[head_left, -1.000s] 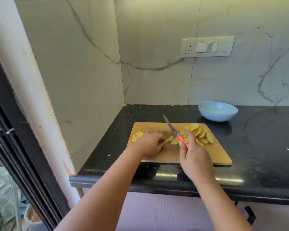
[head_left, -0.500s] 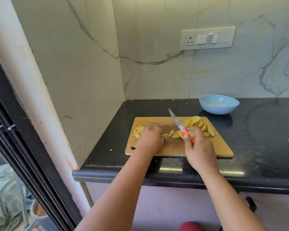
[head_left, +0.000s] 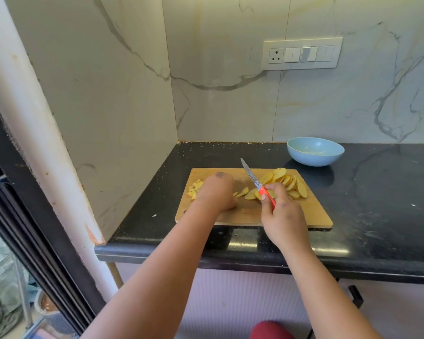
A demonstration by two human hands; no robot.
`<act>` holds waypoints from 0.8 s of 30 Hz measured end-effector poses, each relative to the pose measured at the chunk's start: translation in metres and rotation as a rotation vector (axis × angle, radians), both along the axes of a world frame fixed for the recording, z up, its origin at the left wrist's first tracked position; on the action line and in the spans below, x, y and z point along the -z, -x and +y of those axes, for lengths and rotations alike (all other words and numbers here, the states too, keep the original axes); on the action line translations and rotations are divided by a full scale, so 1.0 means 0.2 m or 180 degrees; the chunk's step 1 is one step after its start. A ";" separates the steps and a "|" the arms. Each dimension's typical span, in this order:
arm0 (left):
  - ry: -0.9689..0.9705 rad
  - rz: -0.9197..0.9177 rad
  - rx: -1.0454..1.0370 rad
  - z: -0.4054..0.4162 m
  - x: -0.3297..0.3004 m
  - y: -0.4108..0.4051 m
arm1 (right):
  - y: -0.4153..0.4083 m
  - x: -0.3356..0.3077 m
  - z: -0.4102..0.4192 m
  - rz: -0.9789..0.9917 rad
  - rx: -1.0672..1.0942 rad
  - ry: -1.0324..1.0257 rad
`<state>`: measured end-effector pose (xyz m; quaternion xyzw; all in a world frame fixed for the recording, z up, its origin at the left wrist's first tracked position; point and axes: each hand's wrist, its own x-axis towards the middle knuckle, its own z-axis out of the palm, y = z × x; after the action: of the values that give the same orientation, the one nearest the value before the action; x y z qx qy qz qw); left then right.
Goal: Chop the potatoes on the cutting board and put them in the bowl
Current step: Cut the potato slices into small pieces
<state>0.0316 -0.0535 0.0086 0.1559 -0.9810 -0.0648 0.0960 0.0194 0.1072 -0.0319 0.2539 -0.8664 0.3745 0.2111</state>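
Just left of grip [head_left: 267,195], slices [head_left: 241,192].

Bright, soft daylight fills the scene, seemingly from the left. The glossy black stone table [head_left: 377,192] shows pale glare along its front edge. Shadows are faint. Wide-angle distortion bends the wall lines at the frame edges; focus is slightly soft.

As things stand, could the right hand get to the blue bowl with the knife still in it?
Probably yes. The right hand grips the knife over the cutting board; the bowl sits just beyond the board's far right corner, with only low potato slices between.
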 end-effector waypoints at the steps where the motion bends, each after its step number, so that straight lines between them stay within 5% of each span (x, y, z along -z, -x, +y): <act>1: 0.0029 -0.0010 0.0062 0.00 0.00 0.00 | 0.00 0.00 0.00 -0.0005 -0.0007 0.0003; 11: -0.0088 0.0580 0.0411 -0.05 0.14 -0.01 | 0.01 0.00 0.00 -0.0076 0.0007 -0.0016; 24: 0.0275 0.0416 0.0231 -0.03 0.14 0.01 | 0.01 0.00 0.00 0.0023 -0.0042 0.0031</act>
<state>0.0299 -0.0595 -0.0188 0.1115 -0.9795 -0.0360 0.1641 0.0178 0.1068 -0.0316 0.2600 -0.8622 0.3791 0.2130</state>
